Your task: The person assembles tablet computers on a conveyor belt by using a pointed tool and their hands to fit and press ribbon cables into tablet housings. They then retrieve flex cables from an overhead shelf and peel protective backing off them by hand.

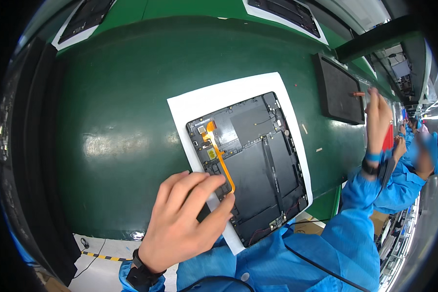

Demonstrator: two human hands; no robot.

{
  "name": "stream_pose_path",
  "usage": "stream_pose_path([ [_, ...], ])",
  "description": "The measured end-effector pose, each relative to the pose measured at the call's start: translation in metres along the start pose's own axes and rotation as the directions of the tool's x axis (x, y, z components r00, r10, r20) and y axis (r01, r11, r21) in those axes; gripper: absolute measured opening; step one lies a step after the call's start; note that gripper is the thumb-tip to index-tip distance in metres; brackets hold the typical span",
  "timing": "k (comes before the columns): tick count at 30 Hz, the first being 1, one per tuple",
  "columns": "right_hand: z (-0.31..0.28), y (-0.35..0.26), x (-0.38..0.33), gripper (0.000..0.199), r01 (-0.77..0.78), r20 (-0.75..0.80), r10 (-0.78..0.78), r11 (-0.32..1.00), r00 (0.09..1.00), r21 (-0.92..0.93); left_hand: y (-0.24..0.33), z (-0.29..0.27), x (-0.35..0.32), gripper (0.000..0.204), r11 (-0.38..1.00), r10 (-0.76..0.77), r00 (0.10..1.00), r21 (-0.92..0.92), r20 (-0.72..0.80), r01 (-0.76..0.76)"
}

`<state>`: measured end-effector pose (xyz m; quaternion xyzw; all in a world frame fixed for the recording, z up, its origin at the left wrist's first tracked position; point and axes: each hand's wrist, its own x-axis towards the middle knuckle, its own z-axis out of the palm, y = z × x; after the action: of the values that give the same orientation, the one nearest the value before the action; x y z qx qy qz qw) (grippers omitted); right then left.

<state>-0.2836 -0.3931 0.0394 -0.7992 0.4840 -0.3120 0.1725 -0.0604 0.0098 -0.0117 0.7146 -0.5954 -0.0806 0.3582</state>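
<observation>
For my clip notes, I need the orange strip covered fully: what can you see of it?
The orange strip looks like a thin, flat, slightly glossy ribbon cable. Its upper end is wider and branched; a narrow run slants down from there and curves at the bottom. It lies along the left part of the open black shell. The left hand is at its lower end, thumb seemingly touching it; whether it is pinched, or connected anywhere, cannot be told.

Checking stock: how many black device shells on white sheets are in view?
3: center shell, top-left shell, top-right shell; more may be hidden at far right.
</observation>
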Motion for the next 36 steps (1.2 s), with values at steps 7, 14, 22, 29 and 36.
stream_pose_path([
  [7,0.036,-0.143,-0.181,0.064,-0.452,0.554,0.031,0.618,0.832,0.644,-0.002,-0.004,-0.002,0.031,0.993,0.116,0.992,-0.022,0.041,-0.115],
  [14,0.063,-0.154,-0.191,0.015,-0.594,0.639,0.066,0.451,0.767,0.666,-0.005,-0.008,-0.004,0.029,0.995,0.066,0.998,-0.080,0.022,-0.064],
  [22,0.064,-0.156,-0.196,0.025,-0.620,0.654,0.130,0.497,0.745,0.607,-0.006,-0.011,-0.004,0.027,0.992,0.036,0.998,-0.122,0.043,-0.031],
  [29,0.068,-0.162,-0.200,0.026,-0.612,0.631,0.161,0.507,0.759,0.607,-0.006,-0.012,-0.004,0.026,0.994,0.033,0.998,-0.106,0.050,-0.028],
  [36,0.072,-0.161,-0.201,0.026,-0.552,0.633,0.074,0.575,0.770,0.604,-0.010,-0.009,-0.001,0.022,0.992,0.071,0.997,-0.108,0.042,-0.066],
])
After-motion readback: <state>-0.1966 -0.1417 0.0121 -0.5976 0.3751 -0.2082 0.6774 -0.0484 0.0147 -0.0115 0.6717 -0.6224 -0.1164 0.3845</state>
